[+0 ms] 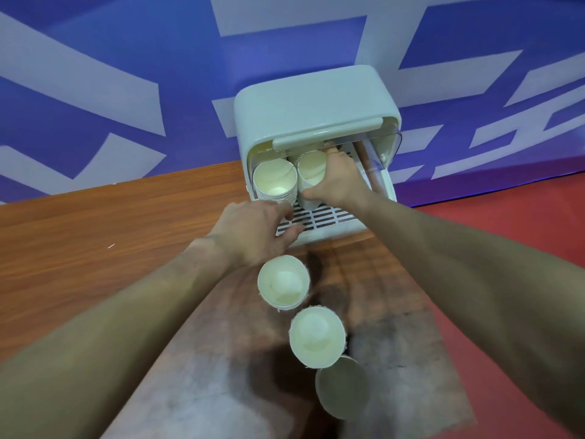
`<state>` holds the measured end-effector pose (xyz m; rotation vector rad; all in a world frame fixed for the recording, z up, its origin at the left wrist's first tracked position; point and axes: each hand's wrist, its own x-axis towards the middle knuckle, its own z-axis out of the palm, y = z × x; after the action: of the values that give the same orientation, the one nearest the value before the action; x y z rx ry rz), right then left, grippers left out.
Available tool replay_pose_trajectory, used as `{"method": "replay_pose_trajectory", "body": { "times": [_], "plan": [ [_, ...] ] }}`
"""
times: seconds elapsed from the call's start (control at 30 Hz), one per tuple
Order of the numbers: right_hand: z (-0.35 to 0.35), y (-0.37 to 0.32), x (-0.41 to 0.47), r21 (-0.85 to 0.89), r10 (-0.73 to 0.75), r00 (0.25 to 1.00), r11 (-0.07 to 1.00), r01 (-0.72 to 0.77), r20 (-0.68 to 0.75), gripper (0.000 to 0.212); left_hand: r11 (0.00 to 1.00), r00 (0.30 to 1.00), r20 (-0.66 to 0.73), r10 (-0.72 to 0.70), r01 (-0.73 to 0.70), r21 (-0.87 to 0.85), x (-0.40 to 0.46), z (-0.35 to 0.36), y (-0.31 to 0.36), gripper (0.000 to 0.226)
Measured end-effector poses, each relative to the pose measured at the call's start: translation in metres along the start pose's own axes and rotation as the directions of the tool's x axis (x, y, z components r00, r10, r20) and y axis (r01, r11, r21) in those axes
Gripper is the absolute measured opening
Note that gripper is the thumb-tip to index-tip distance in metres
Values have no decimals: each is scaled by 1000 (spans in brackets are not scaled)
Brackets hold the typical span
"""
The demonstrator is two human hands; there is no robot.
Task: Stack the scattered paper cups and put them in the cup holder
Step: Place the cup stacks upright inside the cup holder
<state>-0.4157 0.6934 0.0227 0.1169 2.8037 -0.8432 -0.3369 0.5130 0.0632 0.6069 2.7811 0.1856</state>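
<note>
Our right hand point(338, 179) grips an upright cup stack point(311, 172) inside the holder point(316, 103); loose cups point(283, 282) stand behind, nearer our open left hand point(253, 229).

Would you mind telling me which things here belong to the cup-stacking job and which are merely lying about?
Job:
cup holder
left stack
right stack, gripped by right hand
left hand
three loose cups

Lying about:
wooden table
blue wall

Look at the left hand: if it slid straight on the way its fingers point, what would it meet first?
Probably the left cup stack in the holder. The left hand points up-right over the slotted tray, fingertips already about at that stack's base; depth is unclear.
</note>
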Motion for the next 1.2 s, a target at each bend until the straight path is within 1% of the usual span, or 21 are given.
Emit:
{"method": "replay_pose_trajectory", "body": {
  "times": [0.07, 0.17, 0.2, 0.3, 0.43, 0.5, 0.57, 0.6, 0.63, 0.67, 0.7, 0.73, 0.77, 0.8, 0.87, 0.93, 1.0, 1.07, 1.13, 1.2],
  "plan": [
    [6, -2, 0, 62, 25, 1000, 998, -24, -16, 95, 1000, 1000, 21, 7, -7, 18, -1, 3, -1, 44],
    [12, 1, -2, 152, 49, 998, 987, -42, -41, 107, 1000, 1000, 20, 3, -3, 13, -4, 9, -2, 44],
    [13, 3, -3, 165, 52, 998, 985, -45, -41, 109, 1000, 1000, 21, 0, 0, 7, -5, 10, -3, 44],
    [14, 7, -4, 157, 41, 999, 987, -35, -31, 107, 1000, 1000, 26, -1, 1, -7, -8, 11, -5, 46],
    [6, 10, -11, 163, 35, 999, 986, -34, -4, 118, 1000, 1000, 14, 10, -10, -29, -11, 9, -4, 47],
    [-1, 13, -19, 147, 31, 999, 989, -27, -27, 117, 999, 1000, 4, 19, -18, -43, -13, 7, -3, 48],
    [-11, 15, -35, 115, 12, 995, 993, 0, -101, 111, 998, 999, -4, 32, -32, -52, -16, 7, -2, 48],
    [-15, 17, -44, 89, -21, 984, 995, 37, -176, 103, 998, 999, -9, 35, -36, -61, -16, 7, -2, 48],
    [-18, 20, -54, 58, -74, 961, 994, 93, -265, 90, 996, 999, -14, 36, -37, -75, -18, 7, -2, 48],
    [-21, 22, -66, 31, -138, 929, 987, 158, -343, 72, 995, 999, -20, 35, -37, -98, -20, 6, -3, 48],
    [-23, 26, -77, 12, -198, 901, 976, 219, -386, 54, 990, 999, -30, 41, -45, -133, -23, 5, -3, 49],
    [-25, 29, -86, -3, -253, 894, 963, 271, -371, 37, 982, 998, -38, 56, -62, -178, -26, 6, -3, 50],
    [-27, 33, -95, -9, -301, 906, 950, 313, -296, 23, 969, 996, -34, 84, -89, -230, -29, 6, -2, 51],
    [-28, 36, -106, -24, -344, 923, 938, 345, -173, 13, 952, 993, -11, 119, -118, -284, -32, 8, -1, 51],
    [-23, 42, -121, -59, -400, 913, 913, 405, 79, 5, 915, 978, 46, 204, -174, -363, -39, 9, 1, 52],
    [-11, 48, -130, -62, -376, 896, 914, 400, 235, 8, 886, 955, 109, 275, -208, -414, -46, 7, 3, 54],
    [3, 53, -137, -47, -316, 895, 937, 347, 316, 15, 889, 930, 201, 308, -207, -408, -53, 4, 5, 72],
    [16, 56, -140, 17, -257, 897, 963, 269, 359, 23, 924, 912, 271, 306, -216, -317, -58, 3, 4, 90],
    [28, 55, -140, 118, -200, 889, 979, 166, 411, 29, 943, 899, 310, 310, -249, -220, -59, 7, 2, 105],
    [38, 53, -137, 193, -171, 869, 977, 89, 465, 39, 941, 891, 308, 333, -297, -160, -59, 13, -1, 110]
  ]
}}
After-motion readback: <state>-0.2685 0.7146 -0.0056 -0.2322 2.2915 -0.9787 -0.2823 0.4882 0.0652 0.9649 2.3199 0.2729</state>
